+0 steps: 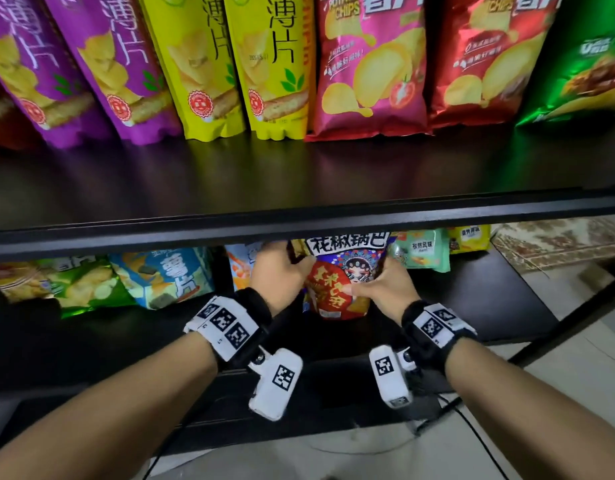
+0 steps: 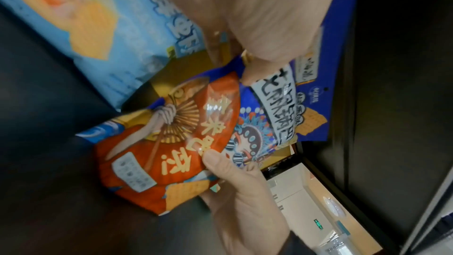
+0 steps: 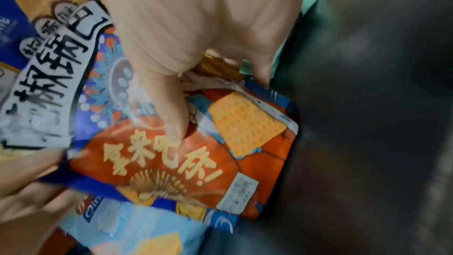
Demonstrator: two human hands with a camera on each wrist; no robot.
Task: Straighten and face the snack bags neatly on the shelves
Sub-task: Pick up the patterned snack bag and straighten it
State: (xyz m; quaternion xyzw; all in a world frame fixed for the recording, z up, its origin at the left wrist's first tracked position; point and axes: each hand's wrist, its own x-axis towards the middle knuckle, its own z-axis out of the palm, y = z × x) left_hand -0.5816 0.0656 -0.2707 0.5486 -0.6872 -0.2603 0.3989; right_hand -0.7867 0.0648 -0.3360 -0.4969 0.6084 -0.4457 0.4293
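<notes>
Both hands clamp one blue-and-red snack bag [image 1: 337, 282] upright on the lower shelf [image 1: 472, 299]: left hand [image 1: 282, 270] on its left edge, right hand [image 1: 385, 285] opposite, long axis vertical, equally near.

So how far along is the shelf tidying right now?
Done: the upper shelf row of purple, yellow, red and green bags stands upright, fronts out. In hand: left hand and right hand grip the blue-and-red rice cracker bag on the lower shelf. Left: the tilted green chip bag and blue chip bag.
</notes>
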